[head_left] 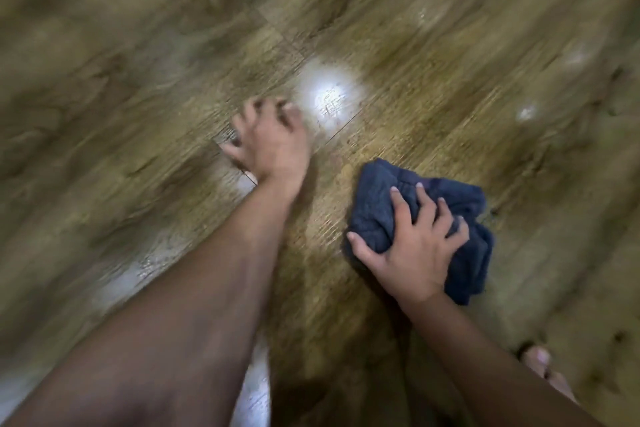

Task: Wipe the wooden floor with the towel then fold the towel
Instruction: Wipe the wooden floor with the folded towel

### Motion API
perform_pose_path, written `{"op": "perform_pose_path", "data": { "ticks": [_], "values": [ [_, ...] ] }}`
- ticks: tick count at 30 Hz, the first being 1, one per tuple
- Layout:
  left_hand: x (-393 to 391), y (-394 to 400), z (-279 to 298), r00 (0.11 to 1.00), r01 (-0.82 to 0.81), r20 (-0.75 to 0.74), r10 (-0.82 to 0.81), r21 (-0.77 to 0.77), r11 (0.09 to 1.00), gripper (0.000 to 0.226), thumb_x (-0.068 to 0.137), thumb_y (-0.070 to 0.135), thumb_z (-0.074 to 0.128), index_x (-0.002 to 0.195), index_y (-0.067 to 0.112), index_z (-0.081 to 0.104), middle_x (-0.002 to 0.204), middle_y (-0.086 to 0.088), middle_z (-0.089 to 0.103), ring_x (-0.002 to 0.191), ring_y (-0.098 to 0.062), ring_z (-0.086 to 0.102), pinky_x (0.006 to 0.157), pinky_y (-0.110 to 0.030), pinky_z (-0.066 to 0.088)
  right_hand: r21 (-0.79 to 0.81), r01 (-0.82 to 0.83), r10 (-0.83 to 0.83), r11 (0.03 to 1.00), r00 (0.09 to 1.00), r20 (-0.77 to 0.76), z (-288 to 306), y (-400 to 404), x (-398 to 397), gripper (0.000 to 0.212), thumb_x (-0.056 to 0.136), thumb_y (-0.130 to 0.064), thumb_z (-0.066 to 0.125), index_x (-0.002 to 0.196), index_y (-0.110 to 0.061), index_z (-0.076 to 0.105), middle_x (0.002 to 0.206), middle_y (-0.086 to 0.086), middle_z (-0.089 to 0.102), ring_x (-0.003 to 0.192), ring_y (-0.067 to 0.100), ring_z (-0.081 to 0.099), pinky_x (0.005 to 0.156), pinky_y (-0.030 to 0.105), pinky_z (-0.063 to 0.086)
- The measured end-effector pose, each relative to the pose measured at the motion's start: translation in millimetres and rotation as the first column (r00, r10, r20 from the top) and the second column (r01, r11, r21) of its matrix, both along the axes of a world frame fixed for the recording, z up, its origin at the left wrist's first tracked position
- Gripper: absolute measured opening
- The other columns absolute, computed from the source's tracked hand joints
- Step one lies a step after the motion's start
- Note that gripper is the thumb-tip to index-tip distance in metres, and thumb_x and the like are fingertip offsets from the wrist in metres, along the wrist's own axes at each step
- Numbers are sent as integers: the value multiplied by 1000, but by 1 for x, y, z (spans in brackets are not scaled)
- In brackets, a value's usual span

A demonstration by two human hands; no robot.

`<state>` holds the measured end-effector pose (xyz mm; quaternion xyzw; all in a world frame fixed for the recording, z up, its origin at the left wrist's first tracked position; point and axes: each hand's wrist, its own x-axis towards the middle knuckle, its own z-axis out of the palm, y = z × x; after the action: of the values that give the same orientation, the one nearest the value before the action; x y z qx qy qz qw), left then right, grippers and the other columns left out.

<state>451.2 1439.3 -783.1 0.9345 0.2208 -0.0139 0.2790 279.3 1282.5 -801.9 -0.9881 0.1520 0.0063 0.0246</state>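
A crumpled dark blue towel lies bunched on the wooden floor to the right of centre. My right hand presses down on top of it, fingers spread and gripping the cloth. My left hand rests on the bare floor to the upper left of the towel, fingers spread and planted on the boards, holding nothing. The left forearm reaches in from the bottom left. The picture is blurred by motion.
A bright light reflection shines on the boards just right of my left hand. Smaller glints show farther right. A bare foot stands at the bottom right.
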Motion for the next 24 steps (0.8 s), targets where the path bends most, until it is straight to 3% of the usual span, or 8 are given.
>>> {"op": "perform_pose_path", "data": {
  "ticks": [2,7,13,20,24],
  "values": [
    [-15,32,-10,995,-98,47,93,112,989,30,97,37,43,116,26,63,136,0,52,129,-23,41,101,-46,23,0,-18,18,1000,999,27,0,4,14,94,70,-88,47,139,-24,53,149,15,44,132,46,39,106,66,22],
    [-29,46,-33,991,53,97,-87,310,949,28,91,30,43,114,33,59,137,5,52,130,-22,40,97,-50,28,26,-81,78,996,994,75,-6,12,63,95,68,-90,47,139,-27,50,149,15,44,132,47,39,106,66,21],
    [-27,46,-38,991,82,65,-115,380,921,36,82,31,40,115,36,55,137,5,50,129,-23,40,93,-51,30,49,-46,41,998,996,83,-4,40,144,96,69,-91,43,139,-26,52,146,16,47,131,48,40,106,68,22],
    [-24,47,-43,991,85,61,-119,399,913,41,81,30,42,120,33,54,140,2,49,132,-26,40,95,-53,30,73,-52,49,996,998,44,-4,72,234,102,68,-91,34,145,-27,45,150,17,43,133,47,37,106,68,14],
    [-22,45,-41,994,74,44,-99,388,919,48,83,31,41,129,29,52,142,4,48,135,-25,38,97,-54,32,85,-54,52,995,998,26,-2,77,245,99,66,-88,38,145,-28,44,151,14,41,135,45,35,108,67,14]
  ]
}}
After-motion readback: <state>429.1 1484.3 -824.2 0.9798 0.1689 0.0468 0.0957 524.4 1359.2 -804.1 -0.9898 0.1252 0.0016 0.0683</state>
